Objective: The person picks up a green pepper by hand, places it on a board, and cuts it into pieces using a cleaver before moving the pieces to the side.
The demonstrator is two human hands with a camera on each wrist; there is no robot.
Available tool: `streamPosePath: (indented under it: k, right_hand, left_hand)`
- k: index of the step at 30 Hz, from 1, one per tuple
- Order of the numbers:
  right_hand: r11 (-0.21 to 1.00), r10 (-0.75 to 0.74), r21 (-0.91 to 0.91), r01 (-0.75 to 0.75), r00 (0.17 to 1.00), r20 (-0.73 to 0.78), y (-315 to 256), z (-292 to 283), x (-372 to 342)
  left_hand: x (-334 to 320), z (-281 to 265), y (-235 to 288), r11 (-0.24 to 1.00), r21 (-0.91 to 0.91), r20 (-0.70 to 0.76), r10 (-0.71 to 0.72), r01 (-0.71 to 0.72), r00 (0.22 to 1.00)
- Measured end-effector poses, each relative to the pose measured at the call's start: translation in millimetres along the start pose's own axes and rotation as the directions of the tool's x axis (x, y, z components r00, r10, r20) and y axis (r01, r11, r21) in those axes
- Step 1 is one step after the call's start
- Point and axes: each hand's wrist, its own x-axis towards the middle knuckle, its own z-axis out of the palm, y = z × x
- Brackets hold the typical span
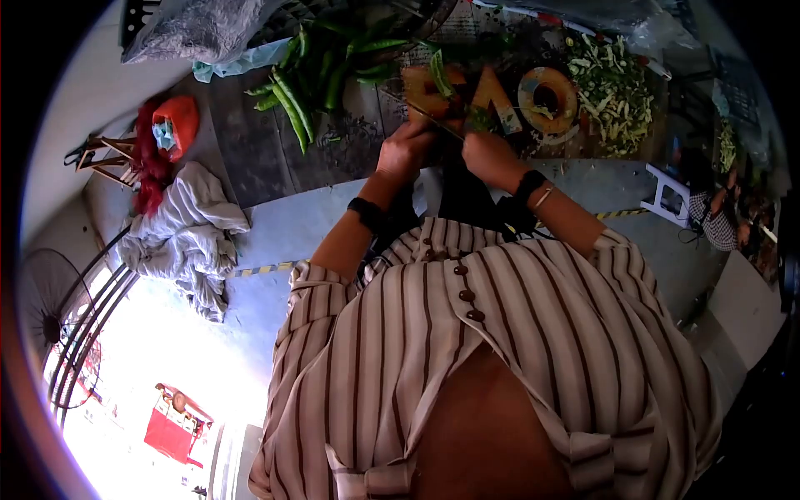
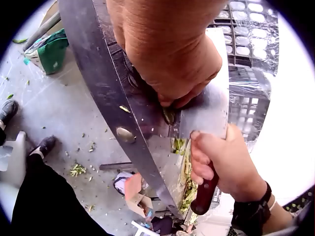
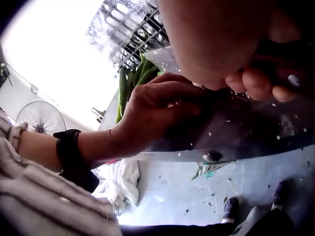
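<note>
Left hand: its bare fingers (image 2: 167,49) were bent close together, the tips pressing a slim, dark-green pepper (image 2: 168,115) with smooth skin.
Right hand: its fingers (image 2: 221,160) were clamped round the rounded red-brown handle of a broad, flat steel cleaver (image 2: 211,105).
Pepper: under the left fingertips, just beside the shiny blade; I couldn't tell whether the two were touching.
Work surface: a dark, worn tabletop (image 1: 250,150) with a smooth curved edge, big orange letters (image 1: 546,98) showing on it and small pale flecks scattered about.
Whole peppers: a loose heap of long, glossy green pods (image 1: 321,79) on the person's left, some straight, some gently bent.
Cut pieces: a ragged, pale-green mound of thin shreds (image 1: 617,100) on the person's right, beyond the last letter (it looked rather like confetti from where I stood).
Far side: crinkled clear plastic (image 1: 200,29) near a black lattice crate (image 2: 241,29).
Clothing: a cream shirt with dark stripes (image 1: 375,333) and round brown buttons, black bands on both wrists.
Floor side: rumpled grey cloth (image 1: 187,225), softly folded, near a bright orange-red bag (image 1: 177,125).
</note>
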Motion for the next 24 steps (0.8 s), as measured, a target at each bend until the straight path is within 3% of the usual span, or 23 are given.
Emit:
streamPosePath:
  k: [2, 4, 5, 9, 12, 19, 24]
  right_hand:
    - [1.0, -0.03, 0.005, 0.03, 0.999, -0.012, -2, 3, 14]
    - [0.989, -0.106, 0.073, 0.125, 0.97, -0.219, -6, 6, 19]
    - [0.989, -0.112, 0.066, 0.13, 0.968, -0.223, -5, 4, 19]
    - [0.994, -0.103, 0.024, 0.108, 0.982, -0.158, -11, -25, 1]
    - [0.996, -0.005, -0.091, 0.01, 0.999, 0.051, -10, -34, -16]
    - [0.994, -0.012, -0.104, 0.017, 0.999, 0.052, -10, -30, -17]
    - [0.998, 0.056, -0.042, -0.055, 0.998, 0.026, -7, -22, -17]
  left_hand:
    - [5, 0, -2, 1.0, 0.022, -0.012, 0.005, -0.005, 1.0]
    - [3, -1, -1, 1.0, -0.022, -0.038, -0.007, 0.006, 0.999]
    - [3, -1, -1, 1.0, -0.02, -0.046, -0.003, 0.002, 0.999]
    - [9, -4, 3, 0.999, 0.033, -0.087, 0.024, -0.021, 0.996]
    - [7, -3, 3, 0.998, 0.051, -0.068, 0.036, -0.033, 0.997]
    - [7, -1, 1, 0.997, 0.077, -0.063, 0.038, -0.033, 0.997]
    - [8, -3, 4, 0.998, 0.057, -0.072, 0.024, -0.02, 0.997]
